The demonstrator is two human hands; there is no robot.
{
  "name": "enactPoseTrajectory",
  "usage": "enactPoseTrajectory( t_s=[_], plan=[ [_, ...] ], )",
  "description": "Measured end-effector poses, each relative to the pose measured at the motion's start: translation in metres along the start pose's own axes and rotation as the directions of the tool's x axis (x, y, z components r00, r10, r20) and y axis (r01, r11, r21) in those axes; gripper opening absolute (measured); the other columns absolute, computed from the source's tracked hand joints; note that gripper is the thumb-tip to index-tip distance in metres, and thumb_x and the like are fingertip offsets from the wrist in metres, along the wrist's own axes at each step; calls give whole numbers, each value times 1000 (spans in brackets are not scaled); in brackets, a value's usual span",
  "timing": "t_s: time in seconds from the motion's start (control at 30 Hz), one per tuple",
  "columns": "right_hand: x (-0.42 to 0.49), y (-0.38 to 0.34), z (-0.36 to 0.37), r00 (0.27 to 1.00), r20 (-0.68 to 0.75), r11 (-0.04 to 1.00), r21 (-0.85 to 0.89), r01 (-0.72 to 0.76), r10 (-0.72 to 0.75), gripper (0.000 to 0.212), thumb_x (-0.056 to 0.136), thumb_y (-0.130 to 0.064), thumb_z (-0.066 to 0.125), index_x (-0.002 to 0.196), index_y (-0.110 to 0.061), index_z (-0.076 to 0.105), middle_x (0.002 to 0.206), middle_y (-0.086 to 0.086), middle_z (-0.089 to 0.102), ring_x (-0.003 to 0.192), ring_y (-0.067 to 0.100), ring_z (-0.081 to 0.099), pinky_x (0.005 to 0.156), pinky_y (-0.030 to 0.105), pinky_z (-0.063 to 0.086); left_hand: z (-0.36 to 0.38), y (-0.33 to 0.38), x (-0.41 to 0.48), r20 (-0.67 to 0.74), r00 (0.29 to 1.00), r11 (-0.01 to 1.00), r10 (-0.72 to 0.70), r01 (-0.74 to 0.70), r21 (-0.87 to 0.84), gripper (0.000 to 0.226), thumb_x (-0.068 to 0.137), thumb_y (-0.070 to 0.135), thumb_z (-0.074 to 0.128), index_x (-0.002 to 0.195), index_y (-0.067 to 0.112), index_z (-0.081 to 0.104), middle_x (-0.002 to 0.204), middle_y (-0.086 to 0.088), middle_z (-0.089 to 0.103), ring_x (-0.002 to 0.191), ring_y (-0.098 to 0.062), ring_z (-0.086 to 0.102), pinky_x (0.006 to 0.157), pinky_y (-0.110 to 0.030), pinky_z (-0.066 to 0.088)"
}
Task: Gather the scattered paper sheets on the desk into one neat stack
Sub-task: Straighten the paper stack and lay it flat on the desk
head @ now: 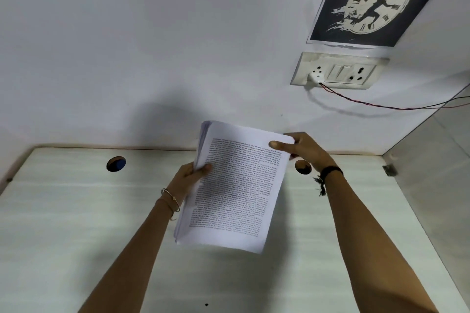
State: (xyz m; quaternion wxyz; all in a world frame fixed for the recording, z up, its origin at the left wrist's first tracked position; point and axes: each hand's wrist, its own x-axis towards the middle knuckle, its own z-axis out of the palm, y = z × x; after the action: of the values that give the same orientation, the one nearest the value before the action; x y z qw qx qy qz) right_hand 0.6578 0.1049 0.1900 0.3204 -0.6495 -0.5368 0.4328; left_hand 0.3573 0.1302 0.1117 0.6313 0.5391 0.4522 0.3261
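Note:
A stack of printed paper sheets [236,185] is held up above the pale desk [76,223], tilted with the text side facing me. My left hand [189,178] grips the stack's left edge, thumb on the front page. My right hand [305,152] pinches the top right corner, thumb on the front and fingers behind. The left edges of the sheets fan slightly apart at the top. I see no loose sheets on the desk.
Two round cable holes [116,164] [303,167] sit near the desk's back edge. On the wall are a socket panel [338,71] with a plug and thin wires trailing right, and a clock poster [376,0]. A side panel [432,160] bounds the desk at right.

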Motion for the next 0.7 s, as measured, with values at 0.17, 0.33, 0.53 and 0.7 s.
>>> enactPoseTrajectory(
  t_s=[0.17,0.33,0.53,0.7],
  plan=[
    [-28,49,44,977,198,924,356,-141,73,30,91,-22,63,120,-15,65,118,1,70,109,15,66,95,28,52,3,-11,-4,-45,998,978,-32,22,-206,76,48,60,82,106,13,67,102,-5,73,92,-24,69,75,-29,57],
    [-30,70,87,993,-74,905,423,-51,91,38,80,-33,77,96,0,67,93,11,71,87,27,67,83,39,52,16,-17,-7,-114,993,977,-27,2,-211,73,63,56,74,121,13,60,118,-8,66,106,-25,64,94,-41,52],
    [-33,68,105,955,-279,902,431,30,101,54,73,-39,78,87,10,60,77,18,61,71,25,59,66,38,49,26,-17,-10,-174,984,999,32,-36,-19,61,75,64,58,116,19,54,109,2,64,104,-16,60,95,-31,49],
    [-39,90,116,950,-251,896,439,-62,189,51,75,-32,81,84,12,58,75,15,62,70,27,61,64,37,51,28,-43,-19,-137,990,986,-24,46,158,24,91,39,52,104,20,58,97,0,63,93,-13,58,81,-25,43]
  ],
)
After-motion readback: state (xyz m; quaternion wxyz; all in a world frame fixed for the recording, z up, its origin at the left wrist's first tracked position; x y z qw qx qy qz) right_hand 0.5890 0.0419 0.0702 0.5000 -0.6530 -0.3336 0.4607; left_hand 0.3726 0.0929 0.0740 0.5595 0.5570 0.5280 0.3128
